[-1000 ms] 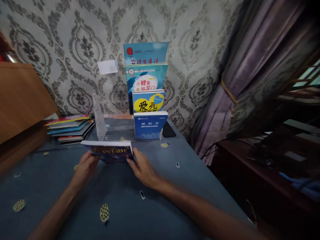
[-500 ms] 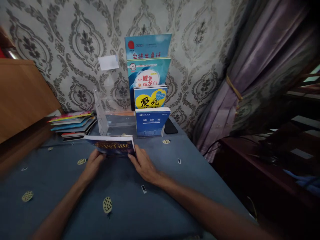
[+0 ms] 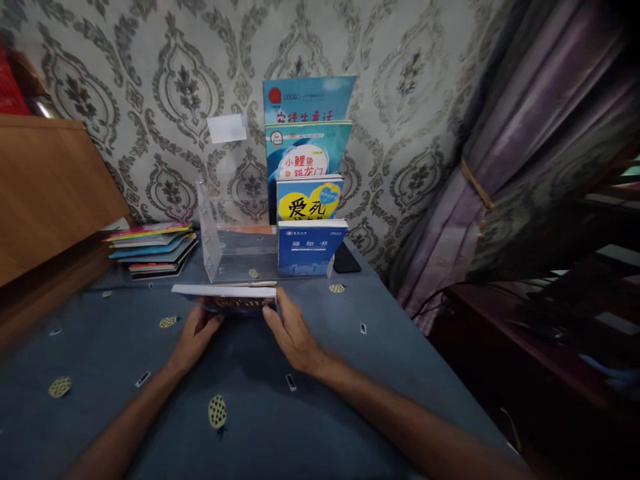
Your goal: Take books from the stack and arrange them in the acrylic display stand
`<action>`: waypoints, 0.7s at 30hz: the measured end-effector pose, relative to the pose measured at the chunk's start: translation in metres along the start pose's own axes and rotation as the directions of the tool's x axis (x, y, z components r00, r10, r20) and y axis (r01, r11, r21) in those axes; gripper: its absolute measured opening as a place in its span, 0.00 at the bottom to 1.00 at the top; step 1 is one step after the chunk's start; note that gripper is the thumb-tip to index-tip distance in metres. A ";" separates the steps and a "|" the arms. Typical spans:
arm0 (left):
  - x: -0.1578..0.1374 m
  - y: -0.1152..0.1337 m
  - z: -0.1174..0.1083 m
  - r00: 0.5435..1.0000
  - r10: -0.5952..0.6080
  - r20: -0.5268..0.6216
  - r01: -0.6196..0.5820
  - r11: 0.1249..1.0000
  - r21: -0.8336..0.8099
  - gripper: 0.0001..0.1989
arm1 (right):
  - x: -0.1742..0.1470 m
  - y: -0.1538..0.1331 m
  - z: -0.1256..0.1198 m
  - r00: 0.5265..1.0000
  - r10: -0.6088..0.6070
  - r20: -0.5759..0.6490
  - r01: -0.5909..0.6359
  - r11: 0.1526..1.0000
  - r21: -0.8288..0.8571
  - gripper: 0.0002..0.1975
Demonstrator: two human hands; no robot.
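Between my two hands is a dark-covered book (image 3: 235,303) with gold lettering, its white page edge turned up toward me. My left hand (image 3: 197,331) grips its lower left part, and my right hand (image 3: 295,332) clasps its right end with the thumb on the cover. Just behind it stands a clear acrylic tiered rack (image 3: 212,233). On the rack's right side, several books rise in steps: a blue one (image 3: 310,250) in front, a yellow and blue one (image 3: 300,199), a teal one (image 3: 310,150) and a light blue one (image 3: 310,97) at the back.
A pile of thin books (image 3: 153,250) lies left of the rack, near a wooden panel (image 3: 55,193). A dark phone (image 3: 346,259) rests right of the rack. A blue patterned cloth covers the table (image 3: 325,427). A purple curtain (image 3: 465,160) hangs at right.
The book has tilted, so its cover shows less and its top edge more. It sits slightly lower in view. The whole scene has shifted a little to the right.
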State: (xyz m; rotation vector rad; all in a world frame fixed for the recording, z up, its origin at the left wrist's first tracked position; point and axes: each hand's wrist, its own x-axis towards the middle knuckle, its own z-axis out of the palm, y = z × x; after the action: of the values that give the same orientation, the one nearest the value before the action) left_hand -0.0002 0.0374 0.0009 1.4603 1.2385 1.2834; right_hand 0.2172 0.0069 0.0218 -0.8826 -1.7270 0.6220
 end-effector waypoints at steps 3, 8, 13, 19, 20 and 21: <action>-0.003 0.013 0.011 0.994 0.093 -0.057 -0.096 0.995 -0.040 0.28 | 0.014 -0.022 -0.002 0.995 -0.038 -0.090 0.050 0.990 0.134 0.16; 0.003 0.058 0.023 0.931 0.297 -0.212 -0.318 0.945 -0.072 0.24 | 0.049 -0.041 0.004 0.956 -0.008 -0.292 0.080 0.969 0.235 0.12; 0.027 0.083 0.026 0.891 0.337 -0.303 -0.385 0.916 -0.114 0.17 | 0.081 -0.038 0.007 0.900 0.013 -0.436 0.066 0.984 0.164 0.20; 0.038 0.088 0.052 0.934 0.262 -0.244 -0.338 0.869 -0.361 0.20 | 0.096 -0.030 -0.011 0.873 -0.034 -0.486 0.108 0.986 0.125 0.24; 0.037 0.089 0.057 0.941 0.256 -0.222 -0.325 0.868 -0.375 0.20 | 0.095 -0.028 -0.016 0.871 -0.037 -0.490 0.104 0.988 0.111 0.24; 0.036 0.089 0.062 0.946 0.257 -0.198 -0.315 0.872 -0.375 0.20 | 0.093 -0.027 -0.020 0.870 -0.034 -0.493 0.095 0.991 0.099 0.23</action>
State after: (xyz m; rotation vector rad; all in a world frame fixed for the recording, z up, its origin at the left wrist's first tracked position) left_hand 0.0746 0.0578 0.0844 1.2942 0.7903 1.7527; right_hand 0.2131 0.0657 0.1011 -0.8095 -1.2386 0.4055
